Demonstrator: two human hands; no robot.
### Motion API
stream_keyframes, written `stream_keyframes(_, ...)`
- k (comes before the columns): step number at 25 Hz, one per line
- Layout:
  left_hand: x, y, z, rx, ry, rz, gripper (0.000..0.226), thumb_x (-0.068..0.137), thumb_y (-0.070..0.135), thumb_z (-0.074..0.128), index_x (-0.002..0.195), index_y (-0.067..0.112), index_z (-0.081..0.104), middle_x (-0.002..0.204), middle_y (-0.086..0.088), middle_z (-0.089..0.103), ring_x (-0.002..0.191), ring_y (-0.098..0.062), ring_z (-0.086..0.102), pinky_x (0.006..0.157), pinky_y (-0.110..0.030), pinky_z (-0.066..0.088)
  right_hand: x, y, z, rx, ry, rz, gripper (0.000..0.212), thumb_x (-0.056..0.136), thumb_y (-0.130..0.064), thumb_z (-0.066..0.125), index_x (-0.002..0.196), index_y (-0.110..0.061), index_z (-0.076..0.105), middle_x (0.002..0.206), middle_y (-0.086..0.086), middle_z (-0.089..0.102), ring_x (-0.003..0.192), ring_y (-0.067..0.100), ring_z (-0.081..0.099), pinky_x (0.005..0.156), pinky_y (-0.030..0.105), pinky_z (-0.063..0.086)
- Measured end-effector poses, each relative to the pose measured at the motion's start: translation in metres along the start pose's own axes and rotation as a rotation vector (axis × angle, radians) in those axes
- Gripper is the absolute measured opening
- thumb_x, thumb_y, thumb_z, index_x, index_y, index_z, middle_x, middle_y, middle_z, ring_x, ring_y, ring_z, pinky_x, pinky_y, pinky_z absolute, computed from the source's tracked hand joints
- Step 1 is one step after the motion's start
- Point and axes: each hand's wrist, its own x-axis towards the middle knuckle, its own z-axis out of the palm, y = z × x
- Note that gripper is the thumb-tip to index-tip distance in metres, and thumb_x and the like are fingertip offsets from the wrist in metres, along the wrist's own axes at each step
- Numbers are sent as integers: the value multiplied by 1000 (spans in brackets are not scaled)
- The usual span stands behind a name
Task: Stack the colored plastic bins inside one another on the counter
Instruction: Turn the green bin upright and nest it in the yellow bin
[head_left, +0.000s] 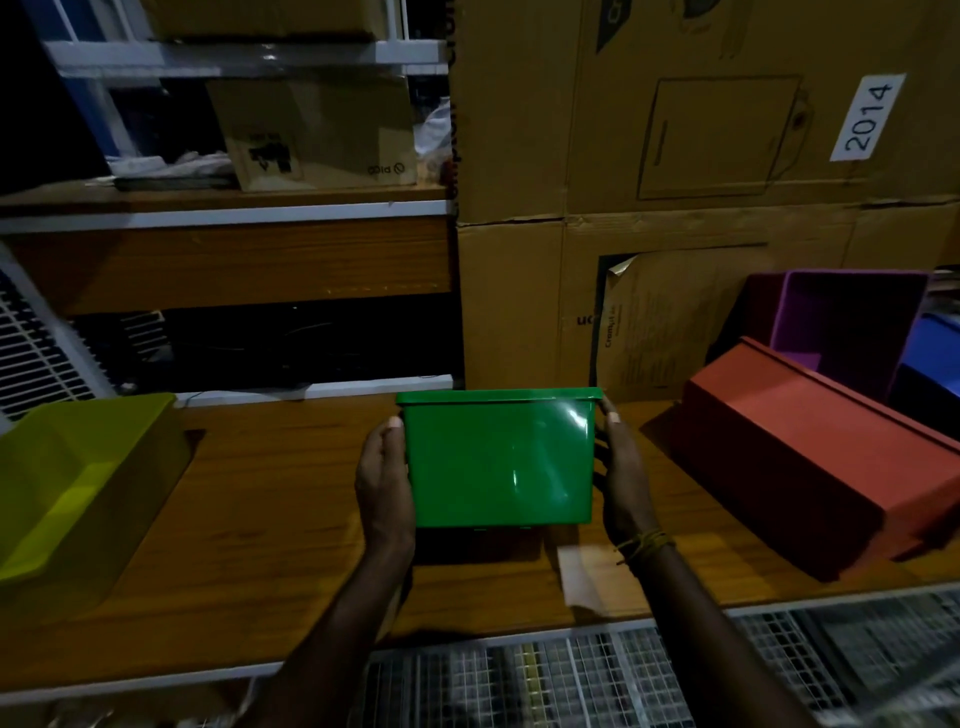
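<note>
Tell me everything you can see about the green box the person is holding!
The shiny green plastic bin is rectangular, with a thicker rim along its top edge and light glinting off its smooth side. It sits level, its long side facing the camera, so its inside is hidden. The left hand and right hand press its two ends. It is over the middle of the brown wooden counter, with a dark shadow beneath; whether it rests there or is lifted is unclear.
</note>
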Motion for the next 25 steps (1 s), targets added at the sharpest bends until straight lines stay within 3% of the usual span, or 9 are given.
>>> stream_keyframes(2,-5,-5,-5,-2,19,-58,50,92,65,40,99,23,67,88,-5,71,75,-26,67,61,-43,49,1,6,-2,-28,-29,30,40,105,-39,35,144,-38,45,130,0,61,113,17,63,84,40,55)
stream_keyframes(5,-7,-22,-15,23,56,-158,76,82,82,36,116,19,62,111,-17,68,97,-40,66,73,-52,53,-5,17,-4,-68,-86,80,41,105,-29,41,145,-40,42,124,0,63,100,14,67,73,32,57)
stream_keyframes(7,-12,-31,-23,86,96,-196,81,79,85,37,114,16,61,106,-19,67,90,-38,65,68,-47,51,-12,27,-8,-98,-133,101,46,105,-20,42,146,-41,39,116,1,65,94,14,71,69,31,60)
stream_keyframes(9,-20,-37,-27,137,108,-213,61,87,72,44,101,16,62,91,-15,65,76,-32,62,60,-42,46,-19,39,-11,-142,-190,95,46,105,-16,42,145,-38,42,118,2,64,94,16,73,72,36,62)
stream_keyframes(12,-21,-57,-38,134,126,-294,37,93,48,57,112,17,60,99,-11,68,82,-30,67,67,-45,56,-30,56,-11,-176,-243,72,38,104,-11,42,136,-27,54,129,-2,61,102,17,72,80,38,61)
stream_keyframes(16,-14,-74,-56,226,141,-376,43,95,36,59,128,9,51,111,-14,64,89,-30,62,73,-40,52,-39,84,-3,-221,-192,75,36,102,-4,47,127,-25,63,119,11,69,101,35,71,83,53,60)
stream_keyframes(20,-11,-78,-76,278,141,-410,55,94,32,61,137,6,39,117,-18,61,90,-32,61,73,-42,52,-48,97,14,-275,-184,60,40,99,2,48,125,-24,63,129,12,63,102,28,71,84,49,60)
stream_keyframes(23,-13,-82,-95,447,95,-394,76,89,38,65,148,12,25,140,-23,45,118,-41,52,93,-55,51,-56,104,32,-345,-211,17,42,97,0,54,125,-29,64,124,13,64,107,27,68,86,45,60)
stream_keyframes(25,-27,-79,-100,764,78,-181,83,86,44,66,152,16,24,156,-21,23,141,-42,26,111,-56,36,-64,105,46,-439,-238,-22,40,94,-4,60,123,-33,64,123,8,63,112,15,63,90,30,58)
